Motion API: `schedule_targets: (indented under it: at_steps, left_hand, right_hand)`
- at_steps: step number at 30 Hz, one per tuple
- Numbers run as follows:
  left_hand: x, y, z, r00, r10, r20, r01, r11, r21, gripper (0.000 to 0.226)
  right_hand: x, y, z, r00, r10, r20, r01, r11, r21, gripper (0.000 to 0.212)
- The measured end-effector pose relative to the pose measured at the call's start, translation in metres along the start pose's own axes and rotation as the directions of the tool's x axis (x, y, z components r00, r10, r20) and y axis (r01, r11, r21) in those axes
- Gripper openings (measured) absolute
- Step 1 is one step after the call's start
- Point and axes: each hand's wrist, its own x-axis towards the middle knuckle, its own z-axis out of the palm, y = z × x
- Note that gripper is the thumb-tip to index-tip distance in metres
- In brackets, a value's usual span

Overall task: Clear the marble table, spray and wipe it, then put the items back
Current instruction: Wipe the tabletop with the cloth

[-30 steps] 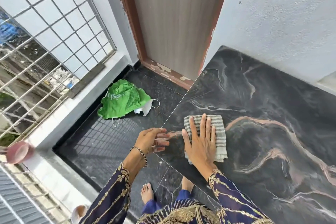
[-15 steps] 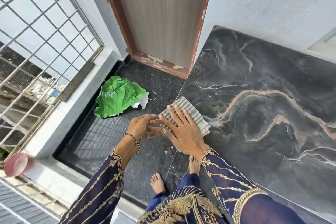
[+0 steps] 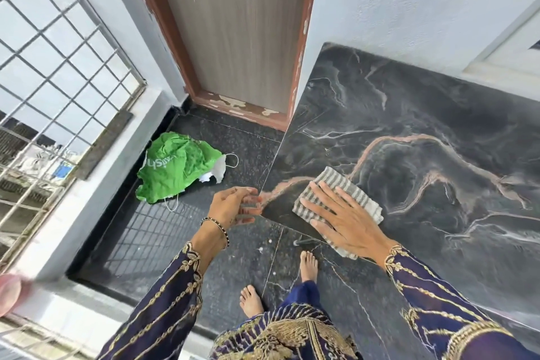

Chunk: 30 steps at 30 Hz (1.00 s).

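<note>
Two hands: right hand (image 3: 343,218) flat, fingers spread, on striped cloth (image 3: 339,194); left hand (image 3: 233,206) loosely open at marble table (image 3: 438,114) edge.

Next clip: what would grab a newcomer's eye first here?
The right hand pressed flat on a striped cloth at the near-left corner of the dark veined marble table. Then the crumpled green bag on the floor left of the table, below the door.

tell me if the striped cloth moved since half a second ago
Yes. The striped cloth under the right hand slid from overhanging the marble table's left edge inward, to the right, onto the tabletop.
</note>
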Motion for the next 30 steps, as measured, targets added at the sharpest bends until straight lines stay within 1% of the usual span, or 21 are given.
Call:
schedule_targets:
  at_steps: [3, 5, 8, 11, 12, 13, 14, 17, 18, 20, 23, 25, 26, 27, 28, 29, 30]
  left_hand:
    - [-0.002, -0.002, 0.002, 1.0, 0.004, 0.015, -0.004, 1.0, -0.004, 0.021]
    - [-0.002, -0.004, 0.005, 1.0, 0.005, 0.016, -0.005, 1.0, -0.018, 0.019]
    - [-0.001, -0.007, 0.009, 1.0, 0.009, 0.01, -0.008, 1.0, -0.028, 0.019]
    - [0.001, -0.007, 0.016, 1.0, 0.023, 0.0, -0.023, 0.999, -0.024, 0.021]
    - [0.0, -0.008, 0.017, 1.0, 0.027, 0.002, -0.027, 0.999, -0.024, 0.021]
    - [0.001, -0.008, 0.019, 0.999, 0.033, 0.008, -0.032, 0.999, -0.023, 0.021]
    - [0.002, -0.008, 0.02, 0.999, 0.038, 0.014, -0.037, 0.999, -0.019, 0.022]
    - [0.006, -0.007, 0.021, 0.999, 0.045, 0.008, -0.045, 0.999, -0.023, 0.02]
    - [0.007, -0.007, 0.021, 0.999, 0.045, 0.001, -0.045, 0.998, -0.035, 0.02]
    - [0.012, -0.003, 0.025, 0.999, 0.043, -0.007, -0.043, 0.998, -0.051, 0.018]
    - [0.019, 0.004, 0.037, 0.997, 0.072, -0.007, -0.072, 0.997, -0.007, 0.017]
    - [0.025, 0.008, 0.047, 0.991, 0.13, -0.029, -0.127, 0.989, 0.078, 0.015]
    - [0.029, 0.01, 0.051, 0.98, 0.194, -0.048, -0.183, 0.969, 0.166, 0.014]
    - [0.033, 0.011, 0.054, 0.958, 0.279, -0.059, -0.249, 0.92, 0.301, 0.013]
    - [0.037, 0.012, 0.057, 0.929, 0.368, -0.049, -0.304, 0.83, 0.468, 0.012]
    - [0.041, 0.016, 0.062, 0.901, 0.434, -0.019, -0.332, 0.716, 0.614, 0.011]
    - [0.044, 0.018, 0.067, 0.882, 0.471, 0.014, -0.34, 0.617, 0.71, 0.01]
  right_hand:
    - [0.023, -0.006, -0.006, 0.999, 0.034, 0.024, -0.036, 0.997, 0.071, 0.056]
    - [0.038, -0.013, -0.01, 0.999, 0.019, 0.032, -0.022, 0.995, 0.098, 0.057]
    - [0.051, -0.031, -0.011, 0.995, -0.1, 0.03, 0.096, 0.988, 0.123, 0.057]
    - [0.053, -0.045, -0.005, 0.966, -0.259, 0.014, 0.256, 0.962, 0.094, 0.054]
    - [0.052, -0.046, -0.003, 0.957, -0.291, 0.009, 0.289, 0.953, 0.087, 0.053]
    - [0.05, -0.042, -0.002, 0.954, -0.299, -0.001, 0.298, 0.952, 0.076, 0.052]
    - [0.047, -0.039, -0.001, 0.961, -0.275, -0.017, 0.276, 0.959, 0.058, 0.054]
    - [0.041, -0.029, 0.0, 0.989, -0.136, -0.057, 0.138, 0.99, 0.037, 0.059]
    - [0.043, -0.027, 0.001, 0.989, -0.138, -0.05, 0.14, 0.989, 0.04, 0.059]
    - [0.056, -0.019, -0.001, 0.981, -0.193, -0.028, 0.194, 0.98, 0.04, 0.057]
    - [0.083, 0.0, -0.009, 0.976, -0.216, -0.024, 0.217, 0.976, 0.038, 0.054]
    - [0.101, 0.016, -0.013, 0.98, -0.196, -0.038, 0.198, 0.98, 0.035, 0.054]
    - [0.111, 0.025, -0.014, 0.98, -0.191, -0.051, 0.192, 0.981, 0.029, 0.054]
    - [0.12, 0.033, -0.015, 0.981, -0.185, -0.06, 0.187, 0.982, 0.025, 0.053]
    - [0.128, 0.041, -0.017, 0.981, -0.183, -0.065, 0.185, 0.982, 0.025, 0.053]
    - [0.137, 0.051, -0.02, 0.981, -0.178, -0.072, 0.18, 0.983, 0.024, 0.053]
    - [0.144, 0.061, -0.022, 0.983, -0.167, -0.076, 0.169, 0.985, 0.024, 0.053]
